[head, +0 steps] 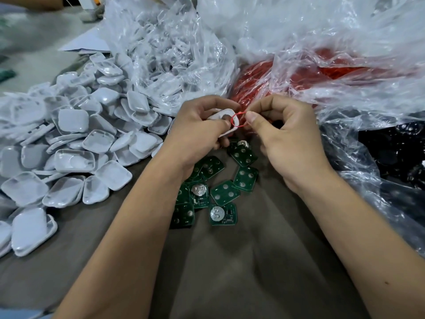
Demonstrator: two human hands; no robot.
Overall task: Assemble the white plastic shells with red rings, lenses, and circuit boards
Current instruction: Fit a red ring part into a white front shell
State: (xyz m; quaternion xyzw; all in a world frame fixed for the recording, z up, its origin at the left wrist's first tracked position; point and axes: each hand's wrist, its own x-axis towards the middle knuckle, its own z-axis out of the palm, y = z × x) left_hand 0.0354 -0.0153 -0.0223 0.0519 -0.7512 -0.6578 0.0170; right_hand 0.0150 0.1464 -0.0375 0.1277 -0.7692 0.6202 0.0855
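Head view.

Surface: brown-grey table [241, 261], cloth-like, with creases running toward the viewer. White paper sheet [89, 43] at far left; the room beyond it is blurred and cannot be read.

Stock, left: loose heap of white shells [69, 139], rounded squares, most lying hollow side down, spreading from the near left edge up to a clear bag [170, 56] of more white parts.

Stock, far right: crumpled clear bag of red rings [305, 72], its mouth just behind the hands. Dark parts under plastic [391, 148] at the right edge, possibly lenses; too dim to confirm.

Stock, centre: green boards [220, 194] scattered flat on the table below and between the wrists, some showing a silver coin cell.

Left hand [200, 127]: fingers curled round one shell [224, 122], thumb pressed on its face. Shell is raised off the table, tilted, its round opening facing the viewer, long axis running from upper left to lower right.

Right hand [285, 134]: thumb and forefinger pinch a thin red ring [236, 120] at its right side. Ring is held roughly upright, touching the shell's right edge beside the opening, between the two thumbs.
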